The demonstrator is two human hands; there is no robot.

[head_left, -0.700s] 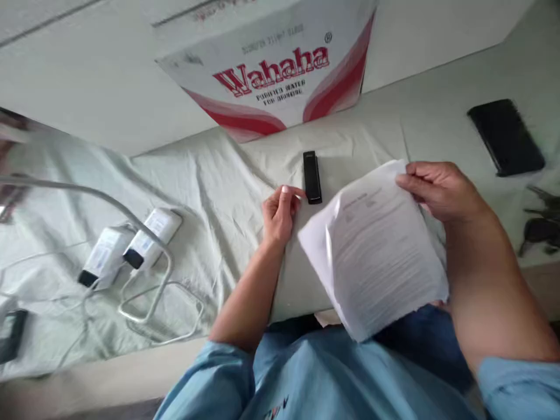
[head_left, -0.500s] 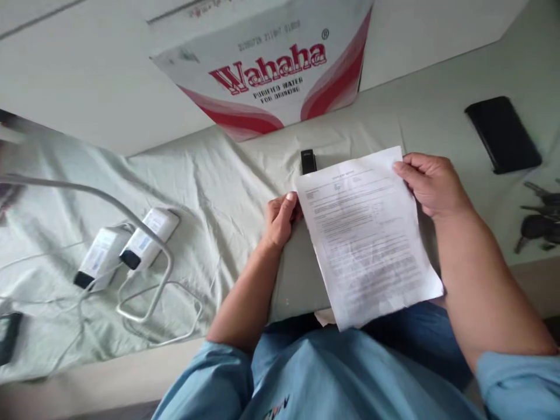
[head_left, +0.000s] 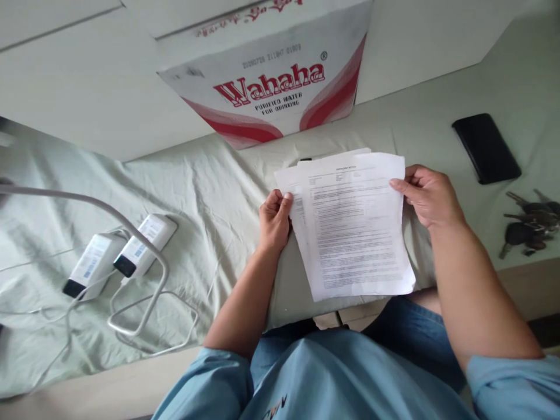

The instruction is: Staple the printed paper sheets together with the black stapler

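Two printed sheets overlap in front of me. My right hand (head_left: 431, 195) pinches the upper right edge of the front sheet (head_left: 361, 233) between thumb and fingers. Closed on the left edge of the rear sheet (head_left: 286, 177) is my left hand (head_left: 275, 220), thumb on top. Only a strip of that rear sheet shows, along its left side and top. Whether the left thumb also touches the front sheet I cannot tell. Behind the papers, just the tip of a small black object (head_left: 305, 159) peeks out.
A Wahaha water carton (head_left: 271, 87) stands at the back of the cloth-covered surface (head_left: 219, 198). Two white chargers (head_left: 144, 245) and looping cables (head_left: 161, 274) lie left. To the right are a black phone-like slab (head_left: 487, 147) and a bunch of keys (head_left: 529, 224).
A second sheet now shows behind the front one, where a single sheet was visible before. The papers tilt less and cover most of the small black object. The view has shifted slightly.
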